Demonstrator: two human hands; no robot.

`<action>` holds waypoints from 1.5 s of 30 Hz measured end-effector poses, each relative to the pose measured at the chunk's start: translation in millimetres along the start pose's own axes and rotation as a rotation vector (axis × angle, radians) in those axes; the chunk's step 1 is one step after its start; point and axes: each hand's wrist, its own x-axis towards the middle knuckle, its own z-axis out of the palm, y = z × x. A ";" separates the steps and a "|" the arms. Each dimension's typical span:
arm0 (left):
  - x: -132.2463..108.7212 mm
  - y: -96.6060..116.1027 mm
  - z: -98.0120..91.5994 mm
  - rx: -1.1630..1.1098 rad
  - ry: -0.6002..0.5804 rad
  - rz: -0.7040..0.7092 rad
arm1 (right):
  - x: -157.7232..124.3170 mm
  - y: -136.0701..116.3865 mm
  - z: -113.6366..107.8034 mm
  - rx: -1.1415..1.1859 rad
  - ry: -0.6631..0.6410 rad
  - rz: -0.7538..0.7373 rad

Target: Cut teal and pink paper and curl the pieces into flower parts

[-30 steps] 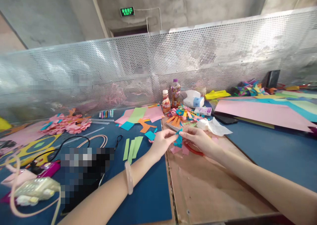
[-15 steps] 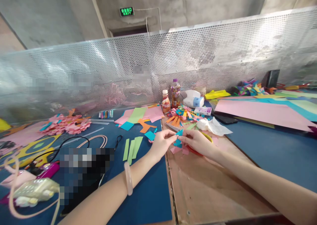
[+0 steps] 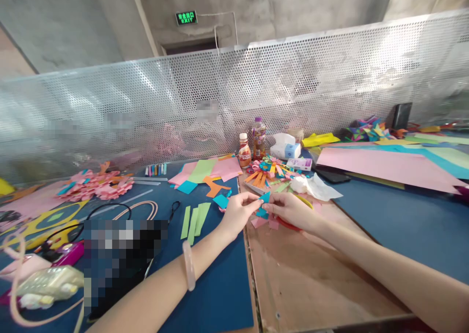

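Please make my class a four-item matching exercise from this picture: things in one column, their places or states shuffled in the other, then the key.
Things
1. Left hand and right hand
2. Light green paper strips
3. Exit sign
4. Bracelet

Places or states
A. Lit up, on the wall beyond the perforated panel
B. Around the left forearm
C. Pinching blue paper
D. Lying on the blue surface

Right pairs: 1-C, 2-D, 3-A, 4-B

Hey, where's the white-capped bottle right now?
In the head view, the white-capped bottle stands just right of centre, beyond the left hand and immediately left of the purple-capped bottle.
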 end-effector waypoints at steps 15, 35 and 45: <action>1.5 3.1 2.6 -0.047 0.034 -0.031 | 0.0 6.6 7.4 -0.538 0.243 -0.200; 0.6 -4.6 0.0 0.517 -0.136 0.274 | 0.7 8.1 -25.2 -1.177 -0.047 -0.479; 6.6 3.6 -7.1 0.250 0.110 0.132 | -5.0 4.8 -32.9 -1.201 0.085 -0.097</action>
